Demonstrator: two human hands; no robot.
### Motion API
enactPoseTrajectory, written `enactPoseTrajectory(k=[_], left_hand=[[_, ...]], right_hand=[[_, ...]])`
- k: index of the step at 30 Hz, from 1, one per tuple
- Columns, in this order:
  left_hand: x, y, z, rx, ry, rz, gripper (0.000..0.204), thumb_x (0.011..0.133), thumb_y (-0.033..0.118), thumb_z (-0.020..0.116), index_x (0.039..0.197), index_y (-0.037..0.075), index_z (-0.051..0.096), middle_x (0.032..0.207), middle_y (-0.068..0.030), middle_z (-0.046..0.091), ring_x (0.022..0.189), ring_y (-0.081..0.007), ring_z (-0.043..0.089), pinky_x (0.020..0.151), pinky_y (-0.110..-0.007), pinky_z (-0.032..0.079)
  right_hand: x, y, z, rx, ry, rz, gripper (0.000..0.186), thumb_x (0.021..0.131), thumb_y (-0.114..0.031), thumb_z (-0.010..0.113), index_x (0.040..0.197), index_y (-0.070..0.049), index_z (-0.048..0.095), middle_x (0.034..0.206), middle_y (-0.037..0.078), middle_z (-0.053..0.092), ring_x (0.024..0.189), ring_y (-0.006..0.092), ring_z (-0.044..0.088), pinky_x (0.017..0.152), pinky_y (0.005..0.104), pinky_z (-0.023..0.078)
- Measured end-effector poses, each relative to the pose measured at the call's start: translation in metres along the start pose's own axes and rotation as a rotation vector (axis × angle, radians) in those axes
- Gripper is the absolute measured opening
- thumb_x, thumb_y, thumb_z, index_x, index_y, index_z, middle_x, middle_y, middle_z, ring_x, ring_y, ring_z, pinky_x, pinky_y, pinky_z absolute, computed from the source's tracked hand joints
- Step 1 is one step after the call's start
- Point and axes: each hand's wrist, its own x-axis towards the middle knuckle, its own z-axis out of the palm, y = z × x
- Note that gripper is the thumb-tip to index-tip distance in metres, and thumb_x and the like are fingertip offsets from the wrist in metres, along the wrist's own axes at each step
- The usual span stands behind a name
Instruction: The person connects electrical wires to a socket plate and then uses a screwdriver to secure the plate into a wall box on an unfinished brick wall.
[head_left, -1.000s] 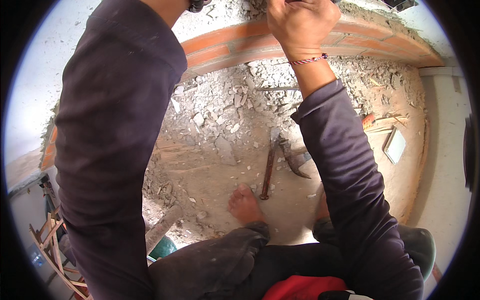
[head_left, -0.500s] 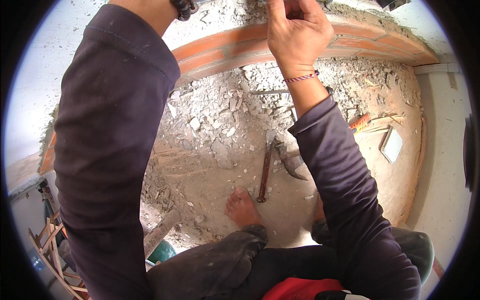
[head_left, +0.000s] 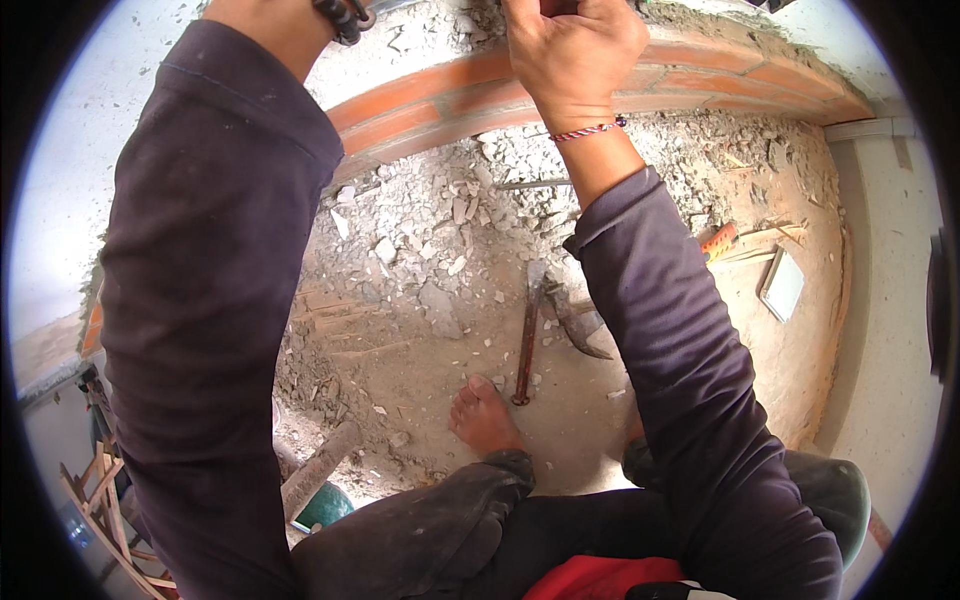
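Right hand (head_left: 577, 55) shifted left, brickwork (head_left: 490, 96) behind it; curled, can't tell my grip; likely mid-work, next needs steadiness

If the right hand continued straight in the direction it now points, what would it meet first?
Perhaps the rough, crumbly surface beyond the orange bricks; the right hand reaches the picture's top edge, so what lies directly ahead is unclear.

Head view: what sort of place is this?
Likely a building site or a room under renovation: a low wall of exposed brick, broken rubble strewn below it, and a rusty chisel lying nearby.
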Motion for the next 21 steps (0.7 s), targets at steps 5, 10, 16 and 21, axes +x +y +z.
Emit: enactPoseTrajectory(k=[5,10,16,21], left_hand=[[-0.001,-0.013,0.010,0.056,0.036,0.064,0.015,0.071,0.003,0.062,0.077,0.002,0.075,0.072,-0.0161,0.071,0.067,-0.0278,0.071,0.070,-0.036,0.058],[-0.002,-0.002,0.001,-0.066,0.023,0.059,0.015,0.070,0.002,0.062,0.078,0.000,0.075,0.072,-0.0177,0.071,0.067,-0.0298,0.070,0.070,-0.037,0.058],[-0.001,-0.007,0.009,-0.048,0.059,0.136,0.014,0.071,0.002,0.063,0.076,-0.002,0.074,0.071,-0.0189,0.070,0.064,-0.0311,0.069,0.067,-0.037,0.057],[0.003,-0.015,0.013,-0.227,0.023,0.031,0.012,0.071,0.001,0.064,0.076,-0.003,0.074,0.068,-0.0176,0.070,0.060,-0.0272,0.069,0.062,-0.034,0.057]], right_hand=[[-0.004,-0.007,0.005,0.189,0.050,0.147,0.017,0.084,-0.008,0.075,0.099,-0.003,0.075,0.062,0.001,0.057,0.055,0.0077,0.050,0.052,0.0256,0.042],[0.001,-0.012,0.007,0.147,0.082,0.187,0.020,0.085,-0.013,0.078,0.103,-0.004,0.076,0.062,0.001,0.058,0.054,0.0067,0.049,0.051,0.0257,0.041],[0.002,-0.018,0.006,0.043,0.050,0.210,0.020,0.086,-0.015,0.079,0.103,-0.004,0.077,0.059,0.005,0.060,0.051,0.0082,0.052,0.051,0.0263,0.043],[0.004,0.001,0.017,0.143,0.153,0.004,0.013,0.087,-0.012,0.077,0.097,-0.003,0.076,0.066,0.010,0.067,0.054,0.0119,0.060,0.054,0.0276,0.048]])
